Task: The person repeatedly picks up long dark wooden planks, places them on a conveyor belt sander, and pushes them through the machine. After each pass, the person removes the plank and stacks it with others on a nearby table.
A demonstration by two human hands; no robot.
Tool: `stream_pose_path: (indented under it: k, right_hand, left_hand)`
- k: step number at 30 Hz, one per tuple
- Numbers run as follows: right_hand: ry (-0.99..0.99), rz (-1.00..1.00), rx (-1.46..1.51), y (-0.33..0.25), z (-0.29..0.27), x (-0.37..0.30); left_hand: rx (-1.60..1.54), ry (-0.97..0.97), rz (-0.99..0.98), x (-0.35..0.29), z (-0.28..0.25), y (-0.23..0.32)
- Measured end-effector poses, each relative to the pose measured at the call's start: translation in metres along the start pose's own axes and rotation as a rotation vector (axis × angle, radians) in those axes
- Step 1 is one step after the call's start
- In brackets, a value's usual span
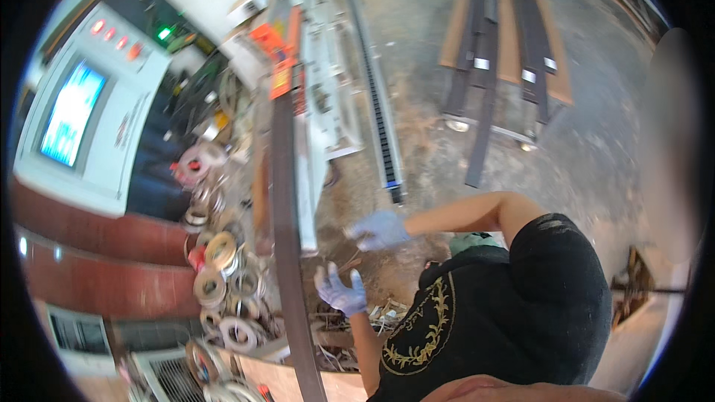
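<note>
A long dark brown strip-like board (pixel 285 216) runs from the machine down past the front of my body. My left hand (pixel 342 295), in a pale lavender glove, is raised just beside the board with its fingers spread. A small gap shows between its fingertips and the board's edge. Farther up, my right hand (pixel 381 229), in a matching glove, reaches toward the end of the white machine rail (pixel 307 234). Its fingers are stretched out and slightly blurred. I see nothing held in either hand.
Rolls of edging tape (pixel 220 251) lie heaped beyond the board. A control cabinet (pixel 104 104) with a lit screen stands at the left. A narrow black roller track (pixel 381 126) extends across the floor. Brown boards (pixel 488 67) rest on a low cart at the upper right.
</note>
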State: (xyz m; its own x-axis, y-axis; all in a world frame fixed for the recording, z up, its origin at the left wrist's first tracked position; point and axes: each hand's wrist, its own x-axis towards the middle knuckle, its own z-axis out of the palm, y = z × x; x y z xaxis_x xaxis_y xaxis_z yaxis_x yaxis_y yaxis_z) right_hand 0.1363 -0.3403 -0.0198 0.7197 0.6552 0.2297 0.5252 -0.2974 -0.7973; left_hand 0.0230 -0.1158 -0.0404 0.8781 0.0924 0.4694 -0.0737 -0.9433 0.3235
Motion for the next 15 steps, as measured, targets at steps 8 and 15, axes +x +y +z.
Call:
stream_pose_path:
  k: [8, 15]
  right_hand:
    - [0.076, 0.964, -0.026, 0.112, -0.036, -0.307]
    - [1.292, 1.583, 0.438, 0.262, -0.154, -0.465]
  left_hand:
    - [-0.384, -0.808, -0.250, -0.125, 0.136, 0.027]
    - [-0.406, -1.023, -0.183, -0.114, 0.169, 0.084]
